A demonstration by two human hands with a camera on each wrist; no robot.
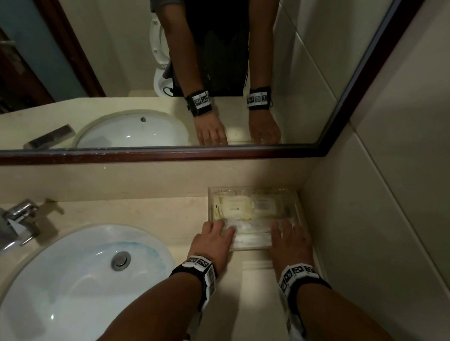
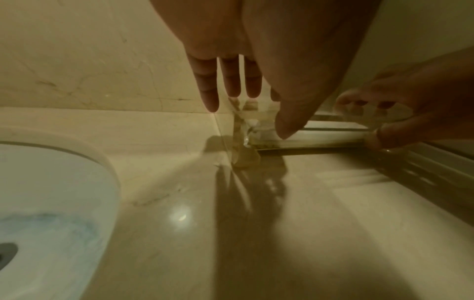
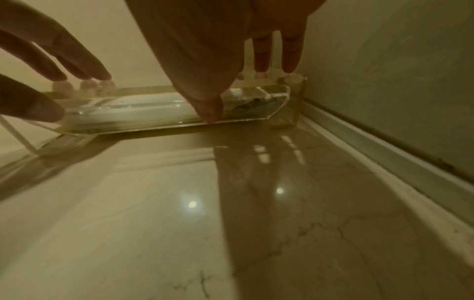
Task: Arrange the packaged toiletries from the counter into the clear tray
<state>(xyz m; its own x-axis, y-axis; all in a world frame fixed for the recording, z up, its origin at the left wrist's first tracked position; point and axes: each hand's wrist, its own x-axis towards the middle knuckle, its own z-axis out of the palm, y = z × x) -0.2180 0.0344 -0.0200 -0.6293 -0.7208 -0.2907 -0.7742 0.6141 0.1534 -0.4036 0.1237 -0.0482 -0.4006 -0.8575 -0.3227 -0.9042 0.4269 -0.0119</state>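
The clear tray (image 1: 295,202) sits on the beige counter in the back right corner, against the side wall. Several pale packaged toiletries (image 1: 238,205) lie inside it. My left hand (image 1: 223,230) holds the tray's near left corner, fingers over the rim and thumb on the front wall. My right hand (image 1: 286,232) holds the near right part the same way. The left wrist view shows my left hand (image 2: 256,113) at the tray's (image 2: 320,140) corner. The right wrist view shows my right hand (image 3: 243,95) with its thumb low on the tray's (image 3: 153,123) front wall; a white packet (image 3: 143,109) lies behind it.
A white sink (image 1: 81,280) with a chrome faucet (image 1: 4,227) takes up the counter's left side. A framed mirror (image 1: 172,81) hangs above the backsplash. The tiled side wall (image 1: 377,242) closes off the right. Bare counter lies between the tray and the front edge.
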